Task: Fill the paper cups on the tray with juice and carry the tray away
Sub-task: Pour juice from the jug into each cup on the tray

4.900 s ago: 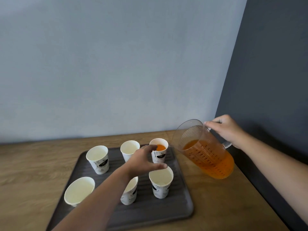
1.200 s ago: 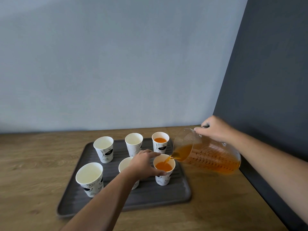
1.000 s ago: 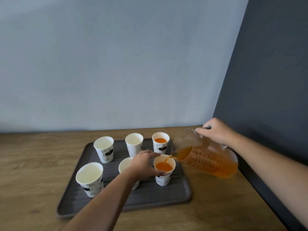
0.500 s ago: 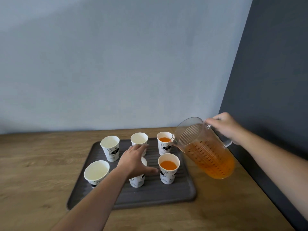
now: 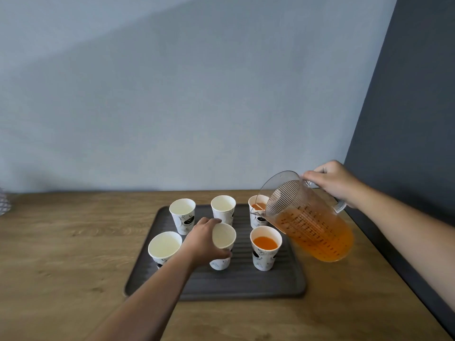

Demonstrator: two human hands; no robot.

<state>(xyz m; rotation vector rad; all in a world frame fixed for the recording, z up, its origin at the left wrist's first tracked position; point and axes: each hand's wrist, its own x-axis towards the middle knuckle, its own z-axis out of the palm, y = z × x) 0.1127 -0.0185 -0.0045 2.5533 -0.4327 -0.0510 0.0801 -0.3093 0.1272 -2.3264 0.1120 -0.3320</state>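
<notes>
- On the wooden table (image 5: 73,254), landmark item: dark ribbed tray (image 5: 241,284), bearing six paper cups in two rows.
- Right column of the tray: far cup (image 5: 256,217) and near cup (image 5: 265,249), both showing orange juice.
- Middle column: near cup (image 5: 222,244), empty, tipped slightly toward the pitcher; far cup (image 5: 223,209), empty, upright.
- Left column: far cup (image 5: 182,215) and near cup (image 5: 164,247), both empty.
- Left hand (image 5: 204,242): fingers and thumb closed around the wall of the middle near cup, steadying it.
- Right hand (image 5: 332,183): clamped on the handle of the clear pitcher (image 5: 310,222), held above the tray's right edge, tilted, no stream visible.
- Step in hand, as judged: filling the middle near cup.
- Handling advice: carry the spout over the filled right-column cups without dripping; set the held cup level; grip lightly, since paper walls crush; tilt slowly; stop at the level of the filled pair, so the tray carries without slopping.
</notes>
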